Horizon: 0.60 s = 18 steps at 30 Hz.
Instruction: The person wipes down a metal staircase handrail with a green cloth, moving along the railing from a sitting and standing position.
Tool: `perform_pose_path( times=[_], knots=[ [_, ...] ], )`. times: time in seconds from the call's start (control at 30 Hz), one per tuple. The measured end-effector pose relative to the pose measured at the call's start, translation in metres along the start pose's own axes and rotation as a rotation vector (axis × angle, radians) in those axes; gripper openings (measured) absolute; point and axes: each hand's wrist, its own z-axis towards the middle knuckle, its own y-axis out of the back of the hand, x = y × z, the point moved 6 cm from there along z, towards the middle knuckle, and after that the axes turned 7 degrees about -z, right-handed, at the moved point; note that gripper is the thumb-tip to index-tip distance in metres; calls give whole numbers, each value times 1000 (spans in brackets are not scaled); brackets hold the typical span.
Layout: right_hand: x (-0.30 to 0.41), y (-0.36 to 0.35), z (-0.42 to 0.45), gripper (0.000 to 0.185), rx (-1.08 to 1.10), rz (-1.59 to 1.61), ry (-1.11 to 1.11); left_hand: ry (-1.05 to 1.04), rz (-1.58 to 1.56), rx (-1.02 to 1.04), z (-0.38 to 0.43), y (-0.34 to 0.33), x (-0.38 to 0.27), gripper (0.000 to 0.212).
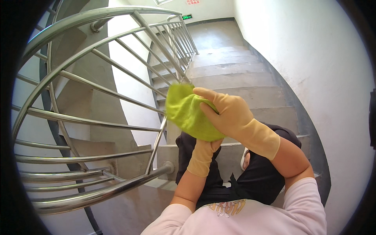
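A lime-green cloth [188, 114] is bunched up in front of me, its upper left edge blurred. My right hand [232, 114], in a pale yellow rubber glove, grips the cloth's right side between thumb and fingers. Below the cloth is my left hand [205, 148], gloved the same way. Its fingers are hidden behind the fabric, so their grip does not show. Just left of the cloth runs a stainless steel stair railing [110, 123], with slanting bars between its rails.
I am seated on concrete stairs [235, 79] that descend ahead to a landing [217, 32]. A white wall [308, 58] with a dark grey skirting band [293, 105] rises on the right. Another flight [73, 97] lies beyond the railing. A green exit sign [187, 16] glows low on the far wall.
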Motion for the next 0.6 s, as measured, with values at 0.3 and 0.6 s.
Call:
perform_pose_path(
  times=[0.3,0.6],
  knots=[
    [33,7,-11,34,69,-101,331,-184,80,85,11,4,-68,36],
    [44,-13,-41,42,538,-339,456,-195,-197,54,-4,27,-79,43]
  ],
)
